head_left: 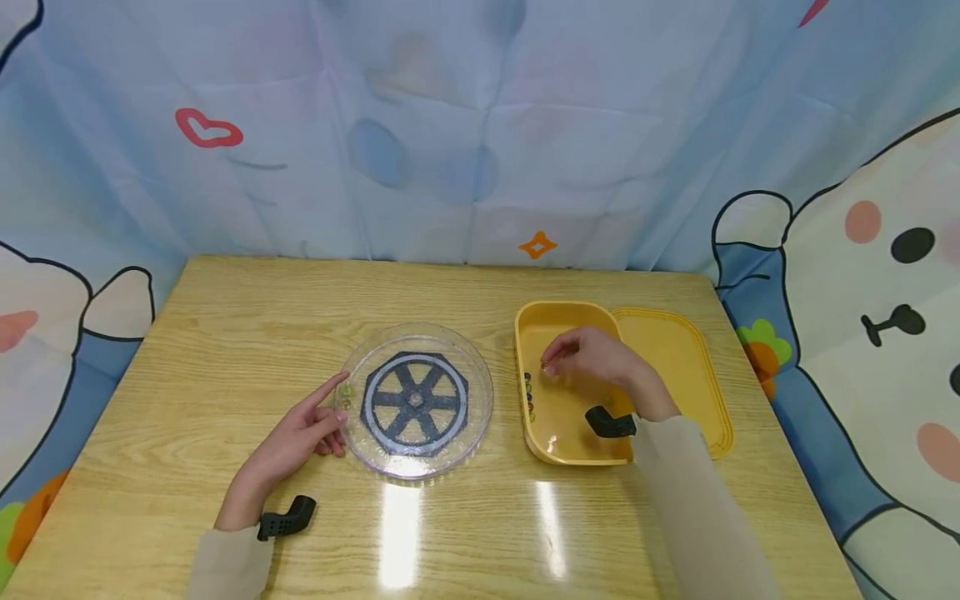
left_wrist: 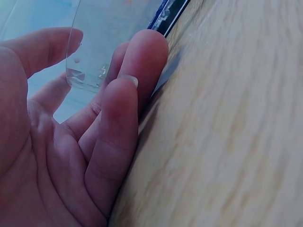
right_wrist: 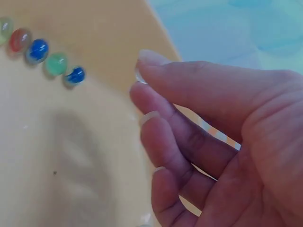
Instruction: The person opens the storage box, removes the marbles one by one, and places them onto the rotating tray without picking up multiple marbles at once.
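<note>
My left hand (head_left: 300, 429) holds the left rim of a round clear plate (head_left: 480, 417), with the index finger stretched along the rim and the thumb on it. Inside that rim sit a few small yellowish-green marbles (head_left: 347, 392). Over the yellow box (head_left: 573, 450), my right hand (head_left: 592, 354) pinches a small marble (right_wrist: 140, 75) between thumb and index finger; the fingertips mostly hide it. Several marbles (right_wrist: 38, 50), red, blue and green among them, stand in a row along the box's left wall. The right hand's other fingers are loosely bent.
A dark wheel-like pattern (head_left: 415, 442) shows through the plate's middle. Behind the box's right side lies a yellow lid (head_left: 686, 375), partly covered by the box and arm. The wooden table (head_left: 247, 333) ends at a printed curtain (head_left: 420, 167).
</note>
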Available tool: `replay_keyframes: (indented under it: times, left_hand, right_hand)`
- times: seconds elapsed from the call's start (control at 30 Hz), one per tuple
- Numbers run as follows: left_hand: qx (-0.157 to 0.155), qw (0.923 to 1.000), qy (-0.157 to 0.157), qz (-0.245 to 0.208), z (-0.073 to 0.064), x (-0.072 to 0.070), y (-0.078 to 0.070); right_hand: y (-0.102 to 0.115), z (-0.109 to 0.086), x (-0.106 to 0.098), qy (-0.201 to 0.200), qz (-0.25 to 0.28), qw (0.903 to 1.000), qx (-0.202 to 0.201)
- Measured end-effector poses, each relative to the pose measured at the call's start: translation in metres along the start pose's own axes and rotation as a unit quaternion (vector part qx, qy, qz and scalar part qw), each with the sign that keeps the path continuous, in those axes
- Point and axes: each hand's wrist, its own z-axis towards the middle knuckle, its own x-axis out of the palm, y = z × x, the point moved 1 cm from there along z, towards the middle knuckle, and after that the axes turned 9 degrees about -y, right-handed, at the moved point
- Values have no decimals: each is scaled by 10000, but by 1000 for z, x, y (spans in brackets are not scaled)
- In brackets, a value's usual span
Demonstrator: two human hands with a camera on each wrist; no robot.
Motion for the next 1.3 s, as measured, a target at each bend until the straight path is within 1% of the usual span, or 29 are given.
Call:
replay_keyframes:
  times: [0.17, 0.27, 0.47, 0.6, 0.87, 1.1, 1.3]
  left_hand:
    - [30, 10000, 4, 12, 2, 0, 0]
    - [52, 10000, 35, 13, 3, 0, -1]
    - [81, 9999, 57, 41, 4, 1, -3]
    - [37, 10000, 37, 21, 3, 1, -4]
    - [6, 10000, 12, 78, 1, 1, -4]
    - [59, 9999, 10, 103, 1, 1, -3]
    - [-19, 10000, -42, 34, -1, 2, -3]
  right_hand:
    - [8, -3, -5, -246, 287, 9993, -32]
    - [14, -4, -4, -386, 323, 9986, -136]
    - [26, -5, 3, -642, 157, 9959, -621]
    - [33, -5, 13, -756, 105, 9937, -825]
    - [49, 0, 39, -750, 193, 9927, -928]
    - [65, 10, 62, -752, 257, 9905, -1119]
    - [76, 20, 78, -755, 364, 9885, -1258]
